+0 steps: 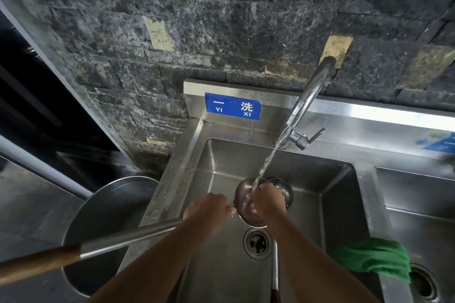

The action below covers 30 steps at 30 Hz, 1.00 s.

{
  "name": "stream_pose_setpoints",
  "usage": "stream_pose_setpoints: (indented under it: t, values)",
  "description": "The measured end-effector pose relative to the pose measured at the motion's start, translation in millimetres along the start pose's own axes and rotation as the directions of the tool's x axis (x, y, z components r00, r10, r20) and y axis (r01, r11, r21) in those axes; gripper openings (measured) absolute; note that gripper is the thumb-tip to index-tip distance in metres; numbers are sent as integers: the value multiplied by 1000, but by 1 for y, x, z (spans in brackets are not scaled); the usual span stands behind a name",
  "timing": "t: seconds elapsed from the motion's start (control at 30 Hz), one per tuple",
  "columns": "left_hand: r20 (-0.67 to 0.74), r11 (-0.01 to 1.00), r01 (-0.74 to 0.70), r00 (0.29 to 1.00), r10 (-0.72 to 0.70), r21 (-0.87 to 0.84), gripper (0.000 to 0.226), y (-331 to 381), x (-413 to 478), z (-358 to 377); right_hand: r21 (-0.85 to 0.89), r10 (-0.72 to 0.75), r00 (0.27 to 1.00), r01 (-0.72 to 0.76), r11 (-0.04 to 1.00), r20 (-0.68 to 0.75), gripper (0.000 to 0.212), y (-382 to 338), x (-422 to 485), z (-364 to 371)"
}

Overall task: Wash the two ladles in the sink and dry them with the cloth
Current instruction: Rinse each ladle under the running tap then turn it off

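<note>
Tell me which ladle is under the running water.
The held ladle, in the left hand, handle running left to a wooden grip. The other ladle lies in the sink.

Left hand (pixel 209 206), right hand (pixel 267 200), both curled round ladle (pixel 133 238)

**What we cannot make out**

The right hand (pixel 267 200) covers much of the held ladle (pixel 242 204) and, behind it, the second ladle (pixel 286 190). Their handles run off the left and bottom edges. We cannot read the blurred sign (pixel 440 142), cut off at the right.

Blue sign (pixel 233 106) on sink backsplash (pixel 270 103): "一洗 YI XI"
</note>
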<state>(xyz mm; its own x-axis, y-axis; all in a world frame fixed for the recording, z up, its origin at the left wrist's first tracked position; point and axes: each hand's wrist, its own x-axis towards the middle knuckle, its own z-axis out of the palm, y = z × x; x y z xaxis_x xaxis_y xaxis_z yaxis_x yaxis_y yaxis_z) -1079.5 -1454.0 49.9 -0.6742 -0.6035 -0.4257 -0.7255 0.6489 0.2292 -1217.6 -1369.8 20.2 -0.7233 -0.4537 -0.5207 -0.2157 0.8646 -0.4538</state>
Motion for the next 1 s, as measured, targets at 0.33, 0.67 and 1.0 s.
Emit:
stream_pose_setpoints:
  t: [0.33, 0.67, 1.0]
  values:
    - [2, 998, -14, 1000, 14, -64, 44, 10, -14, 4, 780, 62, 998, -22, 625, -21, 25, -8, -8, -11]
    - [-74, 998, -61, 995, 59, -20, 16, 20, -11, -8, -28, -450, 637, 558, 829, -626, 27, 16, -29, -20]
    - [-183, 987, -135, 972, 149, 90, 32, 26, -39, 13, -466, -282, 956, 288, 837, 84, 48, -19, -20, -18]
